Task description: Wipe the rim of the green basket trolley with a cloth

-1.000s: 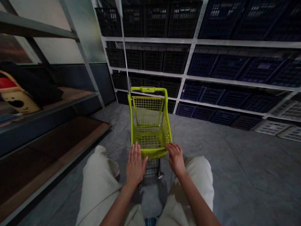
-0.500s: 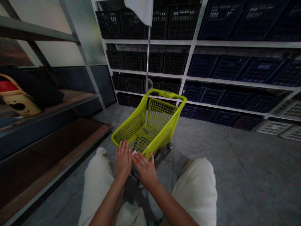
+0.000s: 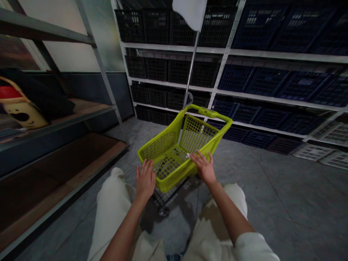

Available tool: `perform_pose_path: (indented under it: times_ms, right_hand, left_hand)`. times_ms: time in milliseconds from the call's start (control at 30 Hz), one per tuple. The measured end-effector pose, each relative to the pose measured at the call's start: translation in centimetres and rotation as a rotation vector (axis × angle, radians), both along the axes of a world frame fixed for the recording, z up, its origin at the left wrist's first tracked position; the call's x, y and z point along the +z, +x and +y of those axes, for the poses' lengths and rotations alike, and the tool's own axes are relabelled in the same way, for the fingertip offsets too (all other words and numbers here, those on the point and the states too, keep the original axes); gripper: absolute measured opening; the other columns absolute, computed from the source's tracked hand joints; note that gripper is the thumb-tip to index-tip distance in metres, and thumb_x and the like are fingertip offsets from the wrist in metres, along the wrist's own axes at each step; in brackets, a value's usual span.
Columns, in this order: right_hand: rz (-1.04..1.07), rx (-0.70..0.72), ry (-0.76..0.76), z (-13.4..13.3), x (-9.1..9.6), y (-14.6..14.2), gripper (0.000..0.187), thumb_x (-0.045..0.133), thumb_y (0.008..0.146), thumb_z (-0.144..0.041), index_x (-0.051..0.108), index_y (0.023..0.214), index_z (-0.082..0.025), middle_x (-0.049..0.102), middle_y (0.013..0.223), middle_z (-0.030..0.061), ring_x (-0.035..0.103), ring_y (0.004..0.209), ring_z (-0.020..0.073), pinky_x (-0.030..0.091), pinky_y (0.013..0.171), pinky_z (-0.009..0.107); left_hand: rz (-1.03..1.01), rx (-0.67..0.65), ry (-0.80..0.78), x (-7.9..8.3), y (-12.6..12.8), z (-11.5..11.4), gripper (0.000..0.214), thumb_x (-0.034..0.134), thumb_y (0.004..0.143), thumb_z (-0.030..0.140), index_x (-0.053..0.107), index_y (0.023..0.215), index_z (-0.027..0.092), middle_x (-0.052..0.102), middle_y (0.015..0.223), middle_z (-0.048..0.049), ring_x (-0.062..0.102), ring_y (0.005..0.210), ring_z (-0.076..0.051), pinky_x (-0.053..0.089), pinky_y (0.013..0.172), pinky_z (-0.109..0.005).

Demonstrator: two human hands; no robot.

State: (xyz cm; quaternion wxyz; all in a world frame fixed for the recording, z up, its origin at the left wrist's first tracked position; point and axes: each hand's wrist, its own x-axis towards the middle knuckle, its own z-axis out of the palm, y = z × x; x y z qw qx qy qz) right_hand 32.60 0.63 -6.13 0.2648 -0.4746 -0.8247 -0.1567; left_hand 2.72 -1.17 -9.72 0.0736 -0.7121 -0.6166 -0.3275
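On my left, the wooden shelf [image 3: 77,163] edges the aisle, with a narrow floor strip beside it. My left hand [image 3: 145,179] sits at the near edge of the lime-green shopping cart [image 3: 165,163], fingers spread wide, and my right hand [image 3: 203,167] lies spread on its near rim, gripping nothing. Far off stand black and navy crates [image 3: 258,25]; open grey tile floor [image 3: 272,203] stretches right.

A cart [image 3: 174,163] stands on the floor [image 3: 272,188], with a pole [image 3: 191,65] rising from behind its basket. Ahead and to the right, a long rack [image 3: 174,48] holds rows of crates [image 3: 179,72] on its shelves, and more crates [image 3: 311,152] sit on the floor at its far end. To the left, a second rack [image 3: 67,170] carries a bag [image 3: 40,94] on its upper shelf.
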Motion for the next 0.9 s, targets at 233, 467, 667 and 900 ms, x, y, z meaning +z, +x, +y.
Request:
perform_pose_path:
  times_ms: [233,467,667,900]
  right_hand:
    - [0.048,-0.070,-0.005,0.4,0.4,2.9,0.071,0.038,0.079,0.000,0.040,0.145,-0.026,0.054,0.141,0.0062,0.034,0.141,0.0197,0.006,0.116,0.054]
    - [0.183,-0.108,-0.058,1.2,1.1,1.8,0.056,0.038,0.082,-0.002,0.058,0.128,-0.027,0.066,0.124,0.0050,0.049,0.130,0.0208,0.006,0.116,0.055]
    - [0.104,0.000,-0.063,-3.0,-1.2,-5.3,0.069,0.037,0.077,0.003,0.047,0.140,-0.025,0.058,0.137,0.0068,0.040,0.137,0.0189,0.003,0.118,0.052]
    - [-0.140,0.279,-0.058,-4.3,-1.2,-5.9,0.061,0.036,0.091,-0.007,0.031,0.150,-0.020,0.046,0.147,0.0084,0.031,0.143,0.0157,0.002,0.120,0.048]
  left_hand:
    - [0.039,-0.121,0.031,0.4,3.3,-4.2,0.057,0.031,0.101,0.028,0.015,0.154,0.013,0.040,0.151,-0.0138,0.035,0.142,-0.023,0.024,0.117,-0.051]
    - [0.191,-0.144,0.054,0.2,6.5,-7.8,0.072,0.041,0.099,0.033,0.001,0.155,0.009,0.032,0.155,-0.0174,0.030,0.144,-0.027,0.034,0.114,-0.045]
    - [0.207,-0.120,0.045,0.3,7.2,-7.8,0.073,0.040,0.097,0.028,0.001,0.155,0.008,0.030,0.156,-0.0181,0.030,0.144,-0.028,0.035,0.113,-0.045]
    - [0.229,-0.133,0.049,0.0,6.8,-7.8,0.073,0.039,0.095,0.021,0.000,0.155,0.009,0.033,0.155,-0.0161,0.031,0.144,-0.026,0.033,0.115,-0.043]
